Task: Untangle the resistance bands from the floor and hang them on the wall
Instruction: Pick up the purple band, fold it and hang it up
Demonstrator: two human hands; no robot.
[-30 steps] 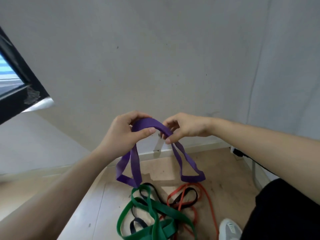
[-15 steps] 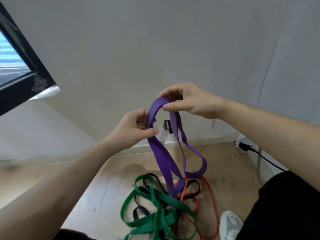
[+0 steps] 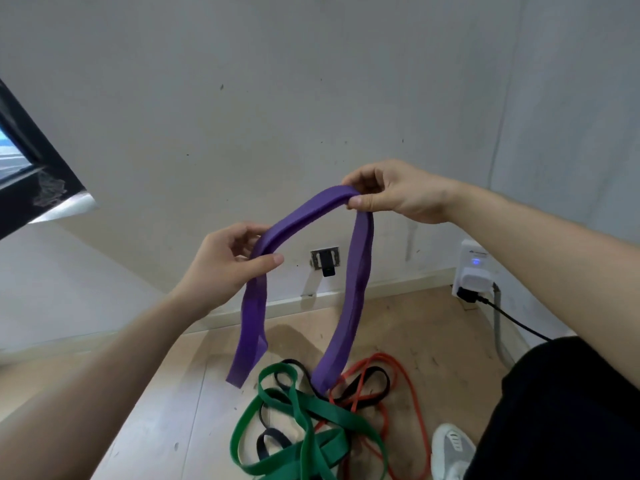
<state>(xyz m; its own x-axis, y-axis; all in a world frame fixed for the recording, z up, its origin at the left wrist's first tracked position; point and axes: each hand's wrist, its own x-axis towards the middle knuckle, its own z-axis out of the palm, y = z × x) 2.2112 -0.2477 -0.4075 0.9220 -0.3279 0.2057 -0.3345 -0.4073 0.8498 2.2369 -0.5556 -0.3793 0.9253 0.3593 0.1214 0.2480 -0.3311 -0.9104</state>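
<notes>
The purple resistance band [image 3: 358,271] is held arched above the floor [image 3: 173,410], pinched by curled fingers [image 3: 266,263] of the left hand [image 3: 221,265] and right hand [image 3: 401,195]; its hanging right end reaches the green band [image 3: 332,412]; if snagged there, the pile could be dragged up.

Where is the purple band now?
In the head view, the purple band arches near the centre between the left hand and the right hand, its two ends hanging down toward the green band on the floor.
</notes>
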